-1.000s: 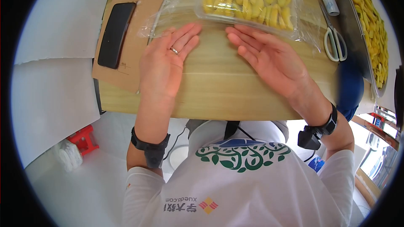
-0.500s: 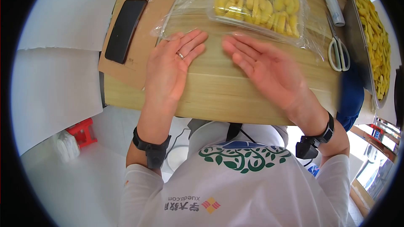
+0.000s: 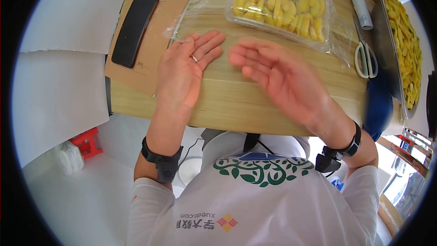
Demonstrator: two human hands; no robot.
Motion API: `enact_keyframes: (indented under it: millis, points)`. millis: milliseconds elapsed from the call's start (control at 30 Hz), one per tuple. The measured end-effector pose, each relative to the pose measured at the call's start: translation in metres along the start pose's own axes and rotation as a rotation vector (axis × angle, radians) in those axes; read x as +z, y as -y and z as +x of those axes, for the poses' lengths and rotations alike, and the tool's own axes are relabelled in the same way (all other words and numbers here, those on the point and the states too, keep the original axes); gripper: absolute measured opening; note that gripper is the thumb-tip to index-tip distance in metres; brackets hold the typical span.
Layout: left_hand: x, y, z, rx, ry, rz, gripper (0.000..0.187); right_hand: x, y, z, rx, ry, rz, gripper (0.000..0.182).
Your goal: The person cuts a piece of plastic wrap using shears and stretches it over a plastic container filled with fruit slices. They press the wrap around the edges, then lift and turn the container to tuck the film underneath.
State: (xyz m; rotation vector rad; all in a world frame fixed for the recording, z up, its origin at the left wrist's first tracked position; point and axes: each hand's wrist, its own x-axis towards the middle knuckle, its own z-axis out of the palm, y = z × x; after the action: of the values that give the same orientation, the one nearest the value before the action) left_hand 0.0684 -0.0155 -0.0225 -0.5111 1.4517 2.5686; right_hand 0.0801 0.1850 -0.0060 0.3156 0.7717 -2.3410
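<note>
My left hand [image 3: 182, 70] is held palm up over the wooden table [image 3: 227, 105], fingers stretched out, a ring on one finger, nothing in it. Its fingertips are near the edge of clear plastic film [image 3: 207, 4]. My right hand [image 3: 287, 75] is raised with its palm turned inward, slightly blurred, fingers extended and empty. A gap separates the two hands. Just beyond them a clear plastic tray [image 3: 231, 17] holds yellow fruit or vegetable slices [image 3: 282, 4], with film around it.
A black phone [image 3: 134, 32] lies on brown cardboard [image 3: 157, 59] at the left. Scissors [image 3: 365, 59] and a film roll [image 3: 357, 2] lie at the right, beside a large metal tray [image 3: 395, 41] of yellow pieces. A red stool [image 3: 87, 143] stands on the floor.
My right hand has moved slightly left and its fingers have come closer to my left hand. My left hand has stayed nearly still.
</note>
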Motion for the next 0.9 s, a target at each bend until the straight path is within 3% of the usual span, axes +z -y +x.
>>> enact_keyframes:
  millis: [233, 733, 833, 900]
  points:
    - [0.002, -0.003, -0.002, -0.004, -0.007, 0.032, 0.019, -0.007, -0.002, 0.022, -0.157, 0.006, -0.094, 0.036]
    - [-0.021, -0.018, -0.027, -0.136, 0.012, 0.104, 0.025, -0.017, -0.004, 0.026, -0.134, 0.015, -0.072, 0.042]
    - [-0.004, -0.02, -0.031, -0.059, 0.044, 0.319, 0.027, -0.019, -0.005, 0.026, -0.131, 0.03, -0.061, 0.044]
    - [0.016, -0.017, -0.023, 0.21, 0.115, 0.459, 0.029, -0.018, -0.008, 0.026, -0.118, 0.027, -0.042, 0.046]
